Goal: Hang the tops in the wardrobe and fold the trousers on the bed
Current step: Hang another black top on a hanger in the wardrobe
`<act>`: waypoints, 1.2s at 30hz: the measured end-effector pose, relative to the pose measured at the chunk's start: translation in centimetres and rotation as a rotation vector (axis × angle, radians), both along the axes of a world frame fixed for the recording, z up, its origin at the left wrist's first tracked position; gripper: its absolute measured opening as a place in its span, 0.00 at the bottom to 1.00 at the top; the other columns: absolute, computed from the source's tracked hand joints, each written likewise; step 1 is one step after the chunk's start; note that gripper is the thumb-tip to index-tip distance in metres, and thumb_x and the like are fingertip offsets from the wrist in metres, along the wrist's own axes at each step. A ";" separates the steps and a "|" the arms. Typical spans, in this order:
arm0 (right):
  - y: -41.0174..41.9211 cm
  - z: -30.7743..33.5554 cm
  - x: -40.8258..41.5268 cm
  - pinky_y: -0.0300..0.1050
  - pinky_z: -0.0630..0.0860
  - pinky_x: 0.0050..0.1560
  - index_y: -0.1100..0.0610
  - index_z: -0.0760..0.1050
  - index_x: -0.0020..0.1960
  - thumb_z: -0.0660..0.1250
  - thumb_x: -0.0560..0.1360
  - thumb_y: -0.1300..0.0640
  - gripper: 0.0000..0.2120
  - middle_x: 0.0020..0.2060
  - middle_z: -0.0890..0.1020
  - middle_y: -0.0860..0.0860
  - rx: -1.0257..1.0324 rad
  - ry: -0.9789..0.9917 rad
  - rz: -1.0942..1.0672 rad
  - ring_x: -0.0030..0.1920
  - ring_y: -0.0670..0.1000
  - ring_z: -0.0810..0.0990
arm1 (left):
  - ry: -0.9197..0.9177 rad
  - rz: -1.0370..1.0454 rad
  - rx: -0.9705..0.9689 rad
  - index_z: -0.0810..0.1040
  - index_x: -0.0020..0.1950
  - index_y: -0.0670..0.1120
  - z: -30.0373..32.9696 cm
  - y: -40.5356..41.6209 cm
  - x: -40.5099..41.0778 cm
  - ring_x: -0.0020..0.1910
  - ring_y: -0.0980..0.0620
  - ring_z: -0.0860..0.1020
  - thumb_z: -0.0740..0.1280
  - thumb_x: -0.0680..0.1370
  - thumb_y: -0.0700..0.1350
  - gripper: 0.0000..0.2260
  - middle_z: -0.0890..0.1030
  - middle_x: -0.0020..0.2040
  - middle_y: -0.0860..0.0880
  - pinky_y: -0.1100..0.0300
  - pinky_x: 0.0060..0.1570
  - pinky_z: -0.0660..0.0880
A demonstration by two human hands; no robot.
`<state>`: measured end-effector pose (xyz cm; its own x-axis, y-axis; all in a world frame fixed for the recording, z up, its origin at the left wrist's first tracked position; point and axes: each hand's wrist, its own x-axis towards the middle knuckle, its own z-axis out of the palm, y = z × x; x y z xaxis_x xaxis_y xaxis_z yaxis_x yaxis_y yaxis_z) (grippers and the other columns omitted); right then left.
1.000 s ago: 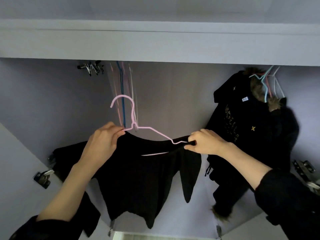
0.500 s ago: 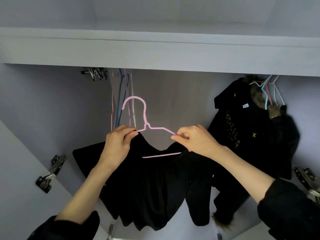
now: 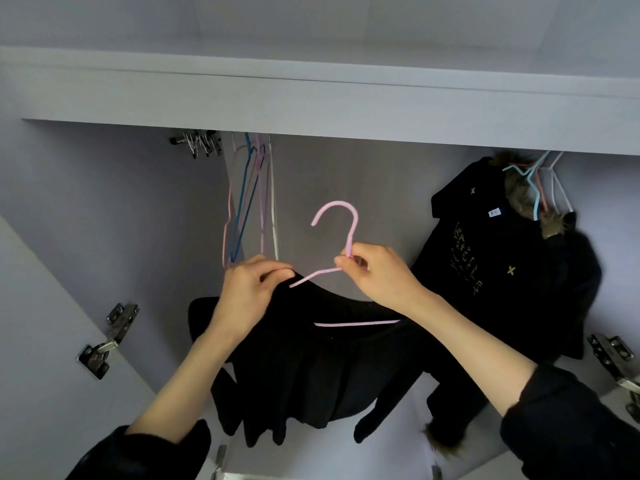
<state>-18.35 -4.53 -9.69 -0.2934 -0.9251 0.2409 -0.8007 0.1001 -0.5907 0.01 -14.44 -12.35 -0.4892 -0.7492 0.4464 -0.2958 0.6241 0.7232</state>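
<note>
A soft black knit top (image 3: 311,358) hangs on a thin pink wire hanger (image 3: 341,233) held up inside the pale lilac wardrobe (image 3: 104,209), below the rail, between a bunch of bare coloured wire hangers (image 3: 249,199) on the left and a black hooded jacket with gold crosses (image 3: 502,265) hanging on the right. The right hand (image 3: 377,275) pinches the hanger's neck just under the hook; the left hand (image 3: 249,296) pinches the top's shoulder fabric where it meets the hanger's sloping arm. The top looks light and limp, likely to slide off slick wire if tilted, while the hanger seems stiff but springy. The neck below the hook is probably the best hold, keeping the hook free for the rail.
</note>
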 end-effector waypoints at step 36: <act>8.2 0.0 -1.0 0.31 0.69 0.33 0.50 0.79 0.38 0.68 0.75 0.56 0.08 0.29 0.78 0.45 0.085 -0.365 -0.144 0.26 0.39 0.71 | -0.242 -0.288 -0.056 0.82 0.48 0.39 -1.9 1.7 0.4 0.42 0.53 0.77 0.63 0.77 0.31 0.09 0.79 0.42 0.49 0.78 0.43 0.66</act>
<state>-19.31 3.66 -9.71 -0.4736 -0.8804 0.0216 -0.5140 0.2564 -0.8186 0.45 -12.70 -14.25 -0.7727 -0.5434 0.3281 -0.2610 0.7431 0.6162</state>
